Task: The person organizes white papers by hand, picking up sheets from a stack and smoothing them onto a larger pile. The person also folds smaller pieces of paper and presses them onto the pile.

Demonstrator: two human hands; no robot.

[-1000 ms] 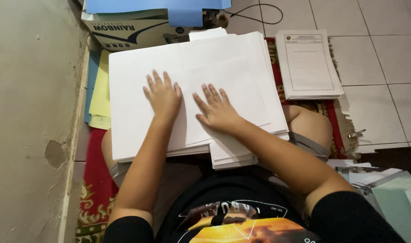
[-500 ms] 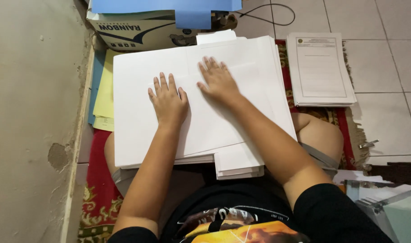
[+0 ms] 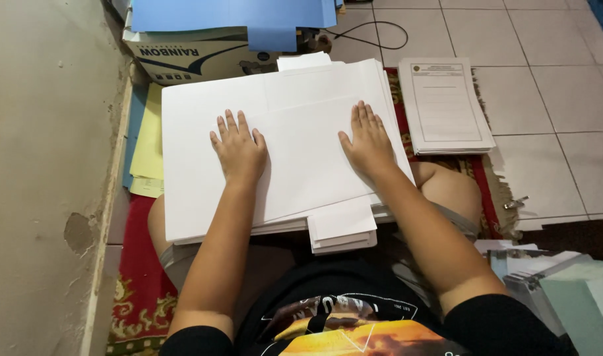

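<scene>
The left hand [image 3: 239, 150] and right hand [image 3: 367, 140] lay flat and open, gripping nothing, on the white paper stack [image 3: 295, 165] across the lap at 12 o'clock (light, floppy, slippery sheets, probably best lifted by opposite edges).

My white paper stack [image 3: 301, 158] lies flat across my lap, sheets fanned unevenly, smaller sheets jutting at its near edge.
</scene>
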